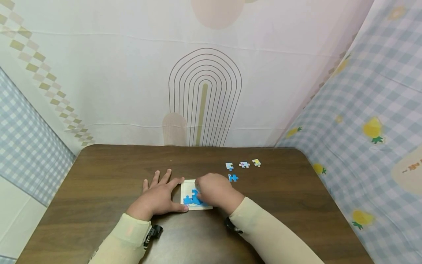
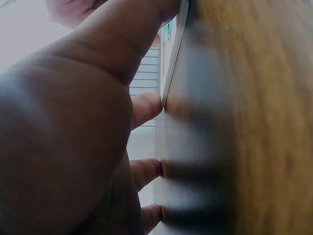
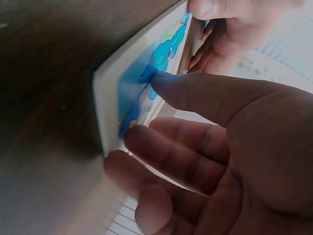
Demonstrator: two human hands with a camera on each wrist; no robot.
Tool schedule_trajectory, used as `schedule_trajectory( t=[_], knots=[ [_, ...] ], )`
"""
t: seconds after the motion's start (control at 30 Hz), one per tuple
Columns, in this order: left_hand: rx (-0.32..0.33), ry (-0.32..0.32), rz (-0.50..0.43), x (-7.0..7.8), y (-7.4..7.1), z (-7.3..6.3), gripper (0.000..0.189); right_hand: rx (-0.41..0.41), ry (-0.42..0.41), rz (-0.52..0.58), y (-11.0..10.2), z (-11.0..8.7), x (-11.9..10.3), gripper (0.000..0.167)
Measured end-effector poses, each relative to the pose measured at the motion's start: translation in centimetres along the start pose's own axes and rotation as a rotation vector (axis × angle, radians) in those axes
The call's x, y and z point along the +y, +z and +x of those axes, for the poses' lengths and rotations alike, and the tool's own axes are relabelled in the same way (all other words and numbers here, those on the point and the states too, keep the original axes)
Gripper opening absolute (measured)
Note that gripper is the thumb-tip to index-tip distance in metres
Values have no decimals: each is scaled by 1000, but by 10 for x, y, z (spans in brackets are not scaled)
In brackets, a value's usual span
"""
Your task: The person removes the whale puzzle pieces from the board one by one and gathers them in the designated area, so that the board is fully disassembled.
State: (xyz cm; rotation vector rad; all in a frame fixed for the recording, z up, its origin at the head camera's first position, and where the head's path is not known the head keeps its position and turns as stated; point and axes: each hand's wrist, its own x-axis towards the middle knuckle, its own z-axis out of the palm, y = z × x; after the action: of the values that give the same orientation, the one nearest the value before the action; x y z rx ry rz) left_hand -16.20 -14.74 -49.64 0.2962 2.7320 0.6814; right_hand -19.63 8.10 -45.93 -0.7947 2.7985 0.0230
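Note:
A small square puzzle tray [image 1: 188, 184] with a pale rim lies on the table, blue jigsaw pieces [image 1: 188, 200] filling its near part. My left hand [image 1: 157, 198] is spread flat at the tray's left side. Its thumb and index finger touch the left corners, and the other fingers rest on the tabletop. Over the tray's right part, my right hand [image 1: 214, 190] has curled fingers and pinches a puzzle piece [image 3: 144, 100] between thumb and index finger. In the right wrist view the thumb [image 3: 171, 90] lies against the blue picture; the fingers partly hide the piece.
Several loose jigsaw pieces lie beyond my right hand: a blue one [image 1: 233, 178], a pale blue one [image 1: 229, 166], and others farther right [image 1: 244, 165]. The brown wooden table [image 1: 280, 190] meets a patterned cloth [image 1: 141, 91] at its back edge. Checked cloth [image 1: 356, 121] hangs on the right.

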Motion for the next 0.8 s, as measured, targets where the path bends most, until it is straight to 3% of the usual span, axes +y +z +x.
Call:
schedule_trajectory(
  t=[0.17,0.8],
  knots=[
    [3,4,-5,0,0,0,111,-50,12,63,-3,5,-9,9],
    [1,4,-12,2,-1,-2,111,-77,79,16,-6,13,-24,13]
  ],
)
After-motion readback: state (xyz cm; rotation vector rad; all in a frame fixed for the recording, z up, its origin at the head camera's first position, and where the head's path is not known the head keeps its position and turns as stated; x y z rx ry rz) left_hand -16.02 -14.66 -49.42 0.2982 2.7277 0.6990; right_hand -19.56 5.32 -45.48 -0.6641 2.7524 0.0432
